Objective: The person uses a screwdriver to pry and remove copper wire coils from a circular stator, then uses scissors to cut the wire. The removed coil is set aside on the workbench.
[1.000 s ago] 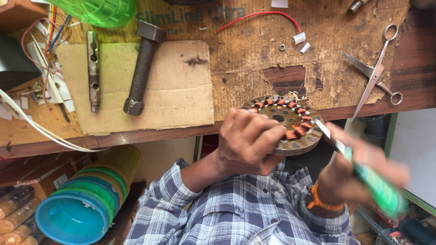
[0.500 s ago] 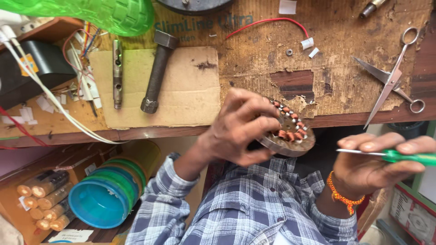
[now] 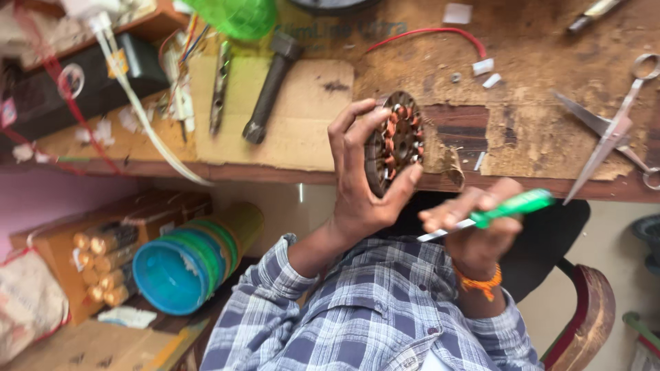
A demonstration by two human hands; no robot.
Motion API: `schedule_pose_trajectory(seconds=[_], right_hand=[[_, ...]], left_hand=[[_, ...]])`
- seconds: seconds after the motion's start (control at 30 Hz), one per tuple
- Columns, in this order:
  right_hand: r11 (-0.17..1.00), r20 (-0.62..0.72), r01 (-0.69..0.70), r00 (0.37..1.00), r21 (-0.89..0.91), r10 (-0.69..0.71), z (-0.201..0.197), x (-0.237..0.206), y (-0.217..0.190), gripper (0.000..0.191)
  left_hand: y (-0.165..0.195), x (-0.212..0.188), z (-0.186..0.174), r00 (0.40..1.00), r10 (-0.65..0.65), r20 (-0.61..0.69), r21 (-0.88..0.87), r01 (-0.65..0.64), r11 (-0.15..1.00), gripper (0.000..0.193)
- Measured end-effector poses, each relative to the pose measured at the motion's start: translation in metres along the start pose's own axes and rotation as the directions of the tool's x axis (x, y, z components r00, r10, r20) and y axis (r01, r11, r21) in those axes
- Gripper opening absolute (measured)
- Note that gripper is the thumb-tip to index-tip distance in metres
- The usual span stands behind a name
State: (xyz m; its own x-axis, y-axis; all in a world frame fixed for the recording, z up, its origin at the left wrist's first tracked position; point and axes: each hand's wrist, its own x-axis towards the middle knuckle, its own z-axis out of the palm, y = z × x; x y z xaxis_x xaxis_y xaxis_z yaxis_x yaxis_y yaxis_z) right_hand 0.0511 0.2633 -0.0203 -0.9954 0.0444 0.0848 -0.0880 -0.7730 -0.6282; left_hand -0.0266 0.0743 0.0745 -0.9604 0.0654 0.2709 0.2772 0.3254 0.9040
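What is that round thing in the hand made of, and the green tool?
The round wheel-shaped part held in the left hand looks like dark, dull metal, with shiny orange-brown wire, probably copper, wound around its spokes. The tool in the right hand seems to have a glossy green plastic handle and a thin, silvery metal shaft.
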Motion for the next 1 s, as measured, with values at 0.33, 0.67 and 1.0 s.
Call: schedule_pose_trajectory(seconds=[0.33, 0.67, 1.0], right_hand=[[0.964, -0.095, 0.259, 0.960, -0.049, -0.263, -0.078, -0.037, -0.047, 0.042], [0.699, 0.075, 0.457, 0.861, -0.551, -0.504, -0.030, -0.011, -0.062, 0.046], [0.586, 0.272, 0.534, 0.835, -0.609, -0.478, -0.004, 0.033, -0.083, 0.044]], left_hand=[[-0.020, 0.059, -0.033, 0.813, 0.270, 0.516, -0.270, -0.145, 0.952, 0.075], [-0.003, 0.053, -0.019, 0.658, 0.394, 0.642, -0.124, -0.418, 0.900, 0.076], [-0.022, 0.034, 0.005, 0.892, 0.253, 0.374, 0.032, -0.285, 0.958, 0.074]])
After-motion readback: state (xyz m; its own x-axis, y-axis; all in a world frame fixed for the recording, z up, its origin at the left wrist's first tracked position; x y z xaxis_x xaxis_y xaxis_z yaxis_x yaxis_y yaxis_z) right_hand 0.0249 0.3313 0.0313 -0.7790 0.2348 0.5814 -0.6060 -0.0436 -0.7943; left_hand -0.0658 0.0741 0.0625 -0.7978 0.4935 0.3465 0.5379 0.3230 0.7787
